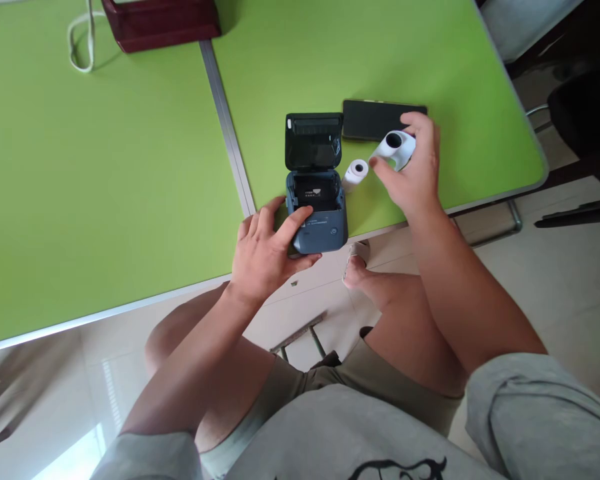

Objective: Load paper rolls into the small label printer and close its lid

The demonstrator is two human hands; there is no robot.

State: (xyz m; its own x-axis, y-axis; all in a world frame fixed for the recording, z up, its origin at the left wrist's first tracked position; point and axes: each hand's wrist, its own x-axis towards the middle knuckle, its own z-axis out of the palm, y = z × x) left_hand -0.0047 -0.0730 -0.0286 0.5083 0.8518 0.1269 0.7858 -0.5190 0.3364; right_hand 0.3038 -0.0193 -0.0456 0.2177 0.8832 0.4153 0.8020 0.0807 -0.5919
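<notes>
A small dark blue printer (pixel 316 213) sits at the near edge of a bright green counter (pixel 130 200), its lid (pixel 314 140) swung up and back so the paper compartment lies open, facing up. The left hand (pixel 265 250) rests on the printer's left front corner, fingers spread and loosely curled, thumb lying across the top of the body, steadying it rather than closing around it. Just right of the printer, the right hand (pixel 415 173) holds a white paper roll (pixel 394 148) pinched between thumb and fingers, lifted a little off the counter. The roll's hollow core points up toward the camera, so its long axis stands tilted roughly upright, not level with the compartment. The open compartment lies to the left of this roll and slightly nearer the person, and the right hand is the nearer one to it among free hands, since the left is already on the printer. A 2nd, smaller paper roll (pixel 355 172) lies on the counter between the printer and the right hand, just beside the printer. A black phone (pixel 375 119) lies flat behind the right hand. Far back, a dark red box (pixel 160 23) and a white cord (pixel 80 40) sit well apart from everything else.
</notes>
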